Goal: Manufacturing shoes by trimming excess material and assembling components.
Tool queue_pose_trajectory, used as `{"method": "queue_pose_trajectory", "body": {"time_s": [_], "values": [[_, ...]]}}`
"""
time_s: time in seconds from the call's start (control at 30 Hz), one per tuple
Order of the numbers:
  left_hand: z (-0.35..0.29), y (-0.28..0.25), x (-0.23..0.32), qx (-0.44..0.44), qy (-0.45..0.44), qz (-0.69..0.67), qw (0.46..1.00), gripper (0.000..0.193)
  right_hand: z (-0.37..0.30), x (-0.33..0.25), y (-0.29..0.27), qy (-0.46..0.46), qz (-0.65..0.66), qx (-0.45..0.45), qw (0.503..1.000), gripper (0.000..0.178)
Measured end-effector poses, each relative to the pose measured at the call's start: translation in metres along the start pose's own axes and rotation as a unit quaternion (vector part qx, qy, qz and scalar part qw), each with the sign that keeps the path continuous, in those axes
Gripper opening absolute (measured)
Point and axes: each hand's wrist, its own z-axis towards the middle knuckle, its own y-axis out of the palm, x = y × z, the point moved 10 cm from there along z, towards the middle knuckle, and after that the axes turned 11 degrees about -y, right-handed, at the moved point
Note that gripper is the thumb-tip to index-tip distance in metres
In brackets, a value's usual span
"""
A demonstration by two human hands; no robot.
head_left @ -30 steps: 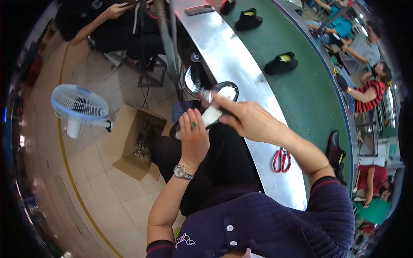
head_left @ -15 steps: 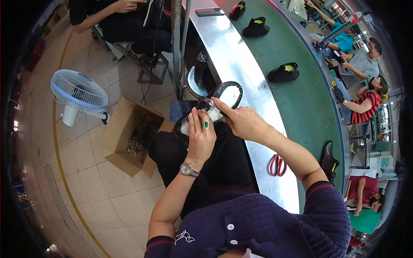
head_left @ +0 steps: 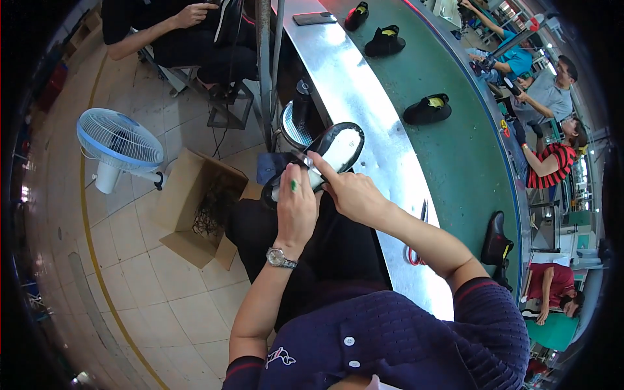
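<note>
A black shoe (head_left: 339,153) rests sole up over my knee, beside the metal table edge, its white sole middle framed by a black rim. My left hand (head_left: 298,208), with a green-stone ring and a wristwatch, lies on the near end of the shoe, fingers straight and close together, thumb hidden. From the right, my right hand (head_left: 354,198) grips the shoe's edge, index finger stretched across the sole and the other fingers curled. By that index fingertip sits a small shiny greyish piece (head_left: 307,160); its kind is unclear.
Red-handled scissors (head_left: 412,257) lie on the metal table (head_left: 374,91), partly under my forearm. A phone (head_left: 314,18) is farther back. Black shoes (head_left: 427,110) stand on the green belt (head_left: 455,153). Left are an open carton (head_left: 174,211) and a fan (head_left: 117,146). Co-workers sit around.
My hands have shifted slightly left, and the left one has turned more on edge. More of the white sole shows. My right forearm has lowered across the scissors' handles, uncovering their blades.
</note>
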Motion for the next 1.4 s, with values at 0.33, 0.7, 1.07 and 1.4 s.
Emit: {"method": "queue_pose_trajectory", "body": {"time_s": [0.33,0.7,1.07,1.4], "values": [[-0.002,-0.012,-0.027,-0.091,-0.058,0.139,0.984,0.069,0.007,-0.014,0.003,-0.013,0.043,0.041,0.998,0.069],[-0.001,-0.037,-0.048,-0.096,-0.04,-0.026,0.994,0.08,0.008,-0.016,-0.016,0.025,0.029,-0.057,0.998,0.059],[-0.114,-0.045,-0.08,-0.101,-0.329,-0.218,0.913,0.087,-0.078,-0.033,0.03,0.13,0.313,-0.146,0.93,0.057],[-0.127,-0.09,-0.109,0.015,-0.327,-0.162,0.931,0.026,-0.025,-0.118,0.029,-0.065,0.116,-0.317,0.939,0.056]]}}
